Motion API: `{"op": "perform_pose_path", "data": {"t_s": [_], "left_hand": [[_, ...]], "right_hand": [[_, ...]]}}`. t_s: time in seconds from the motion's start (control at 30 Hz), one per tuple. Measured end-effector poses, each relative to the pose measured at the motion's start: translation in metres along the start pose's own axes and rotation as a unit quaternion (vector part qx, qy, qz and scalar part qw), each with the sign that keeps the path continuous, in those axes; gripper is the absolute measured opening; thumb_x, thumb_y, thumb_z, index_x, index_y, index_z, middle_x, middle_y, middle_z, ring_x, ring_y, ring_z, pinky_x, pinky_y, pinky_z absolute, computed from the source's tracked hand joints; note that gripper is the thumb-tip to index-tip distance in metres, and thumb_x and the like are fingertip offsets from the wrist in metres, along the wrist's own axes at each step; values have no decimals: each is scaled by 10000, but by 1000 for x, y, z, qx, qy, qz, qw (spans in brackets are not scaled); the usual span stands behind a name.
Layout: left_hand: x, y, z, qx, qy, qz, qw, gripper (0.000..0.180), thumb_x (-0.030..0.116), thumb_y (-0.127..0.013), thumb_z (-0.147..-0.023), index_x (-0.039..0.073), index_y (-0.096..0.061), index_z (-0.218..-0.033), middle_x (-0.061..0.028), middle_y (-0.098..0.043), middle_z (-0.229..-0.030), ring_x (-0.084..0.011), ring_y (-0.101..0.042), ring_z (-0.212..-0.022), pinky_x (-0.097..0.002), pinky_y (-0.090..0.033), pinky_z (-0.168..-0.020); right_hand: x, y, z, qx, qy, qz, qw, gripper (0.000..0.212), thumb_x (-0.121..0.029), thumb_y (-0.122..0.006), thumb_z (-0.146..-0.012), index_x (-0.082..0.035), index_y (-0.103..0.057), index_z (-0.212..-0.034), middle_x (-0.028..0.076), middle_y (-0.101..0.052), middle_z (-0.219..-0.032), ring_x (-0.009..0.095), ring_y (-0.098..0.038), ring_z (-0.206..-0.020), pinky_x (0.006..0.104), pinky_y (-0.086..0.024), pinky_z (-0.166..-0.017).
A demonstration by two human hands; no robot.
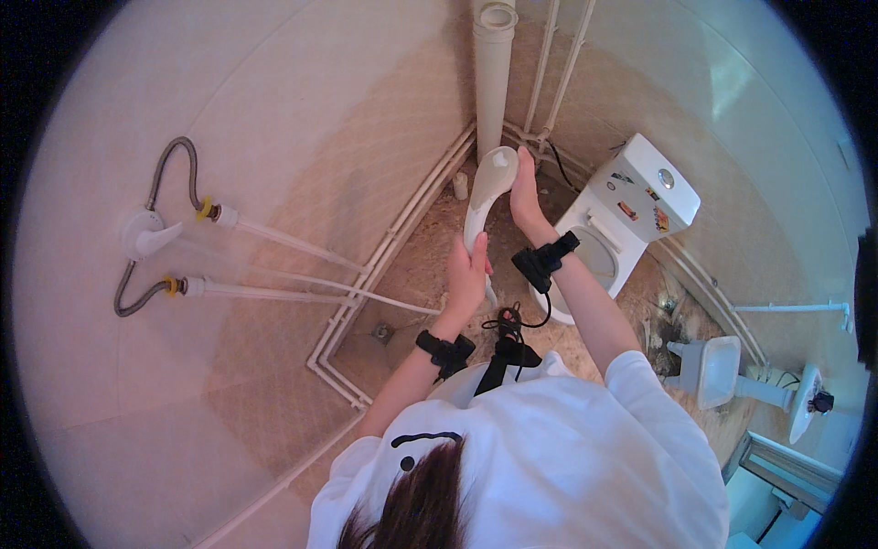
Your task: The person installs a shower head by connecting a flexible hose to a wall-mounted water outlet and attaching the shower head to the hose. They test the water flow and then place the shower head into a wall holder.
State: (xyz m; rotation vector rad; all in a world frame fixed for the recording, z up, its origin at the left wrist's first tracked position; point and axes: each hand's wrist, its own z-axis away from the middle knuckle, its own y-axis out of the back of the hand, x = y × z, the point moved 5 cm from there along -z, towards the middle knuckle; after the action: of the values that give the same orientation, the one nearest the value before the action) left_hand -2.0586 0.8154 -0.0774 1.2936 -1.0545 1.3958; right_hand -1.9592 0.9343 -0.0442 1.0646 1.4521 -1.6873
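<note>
My left hand is closed round the handle of a white shower head, which points up and away from me. Against the right side of its round head rests my right hand; that hand is seen edge-on, stretched out, with some fingers hidden behind the head. A white shower hose runs from the wall on the left toward the handle's lower end. Black bands are strapped on both wrists, the right one trailing a cable.
A white toilet with stickers stands to the right. At the left wall sits a mixer tap with braided hoses. A thick white drainpipe rises in the corner. Thin pipes run along the wall base. A washbasin is at the far right.
</note>
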Motion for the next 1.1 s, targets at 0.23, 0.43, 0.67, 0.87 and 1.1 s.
{"op": "perform_pose_path", "data": {"t_s": [0.23,0.43,0.67,0.87,1.1], "left_hand": [[2,4,-7,5,25,42,999,332,353,-417,-885,22,-445,-890,-15,-435,-517,-91,-434,-434,-229,-357,-419],[-2,2,-12,3,48,36,998,332,369,-405,-888,39,-439,-859,-10,-433,-528,-99,-443,-460,-238,-365,-442],[-20,1,-24,48,80,70,993,328,384,-422,-880,58,-441,-848,2,-417,-575,-95,-432,-491,-236,-370,-461],[-13,3,-27,49,67,65,994,331,379,-427,-878,49,-440,-881,5,-405,-574,-82,-420,-499,-220,-353,-465],[-25,1,-34,67,54,55,995,324,369,-431,-879,46,-449,-859,6,-415,-565,-81,-425,-481,-221,-357,-457]], "right_hand": [[11,-12,-14,-71,7,53,996,409,-381,-290,-909,-43,-496,-805,24,-497,-717,112,-442,-684,278,-377,-647],[35,-3,-30,-87,-17,77,993,428,-398,-289,-904,-37,-516,-869,50,-531,-816,126,-452,-746,276,-374,-697],[46,3,-37,-135,-215,-37,967,532,-484,-251,-884,-76,-443,-1165,72,-500,-1113,183,-453,-1017,340,-353,-856],[47,22,-49,-122,-241,-125,954,527,-476,-308,-875,-52,-434,-1160,85,-484,-1086,191,-458,-948,344,-379,-817],[64,26,-65,-86,-271,-99,954,498,-440,-310,-884,-20,-465,-1105,87,-507,-1064,195,-477,-925,326,-373,-835]]}}
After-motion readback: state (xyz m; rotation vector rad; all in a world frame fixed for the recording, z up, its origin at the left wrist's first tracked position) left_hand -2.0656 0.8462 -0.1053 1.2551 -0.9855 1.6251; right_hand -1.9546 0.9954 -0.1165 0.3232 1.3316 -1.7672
